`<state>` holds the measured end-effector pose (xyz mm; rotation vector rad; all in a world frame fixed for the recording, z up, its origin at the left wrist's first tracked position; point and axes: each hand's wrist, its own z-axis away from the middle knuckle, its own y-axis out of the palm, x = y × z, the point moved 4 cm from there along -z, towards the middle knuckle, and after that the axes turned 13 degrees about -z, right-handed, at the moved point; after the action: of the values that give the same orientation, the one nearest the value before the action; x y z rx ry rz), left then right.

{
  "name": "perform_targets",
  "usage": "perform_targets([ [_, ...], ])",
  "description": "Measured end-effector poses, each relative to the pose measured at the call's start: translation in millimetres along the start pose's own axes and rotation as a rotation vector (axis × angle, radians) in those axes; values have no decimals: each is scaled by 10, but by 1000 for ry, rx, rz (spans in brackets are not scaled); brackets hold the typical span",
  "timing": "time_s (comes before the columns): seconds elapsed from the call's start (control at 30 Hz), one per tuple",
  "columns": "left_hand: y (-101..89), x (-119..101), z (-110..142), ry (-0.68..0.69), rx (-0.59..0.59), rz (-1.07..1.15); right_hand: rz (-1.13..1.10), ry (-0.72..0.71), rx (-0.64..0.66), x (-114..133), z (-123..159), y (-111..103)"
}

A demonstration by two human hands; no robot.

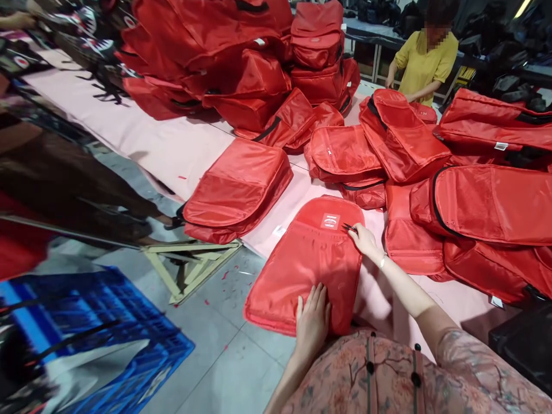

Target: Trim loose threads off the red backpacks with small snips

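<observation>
A red bag (302,264) lies flat at the near edge of the pink table (172,149), its lower end overhanging the edge. The left hand (313,322) presses it down, fingers spread. The right hand (364,240) pinches small dark snips (349,228) beside the bag's white label (330,221) — the blades are too small to make out. Heaped red bags (431,172) crowd the right and far side; a co-worker in yellow (425,63) stands beyond. A blue crate (99,339) sits on the floor at left.

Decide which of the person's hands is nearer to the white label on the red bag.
Right. The right hand, holding small snips, sits just beside the white label. The left hand presses flat on the red bag at its near end, far from the label.
</observation>
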<state>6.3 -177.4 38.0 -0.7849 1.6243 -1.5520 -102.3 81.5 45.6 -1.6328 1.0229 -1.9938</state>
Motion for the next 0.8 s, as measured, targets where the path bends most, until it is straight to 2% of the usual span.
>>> perform_targets([
  [0.1, 9, 36, -15, 0, -12, -13, 82, -68, 36, 93, -253, 107],
  [0.2, 7, 45, -23, 4, -3, -24, 132, -97, 76, 96, -372, 194],
  [0.8, -12, 45, -31, -13, 2, 18, 186, -87, 98, 2, -402, 263],
])
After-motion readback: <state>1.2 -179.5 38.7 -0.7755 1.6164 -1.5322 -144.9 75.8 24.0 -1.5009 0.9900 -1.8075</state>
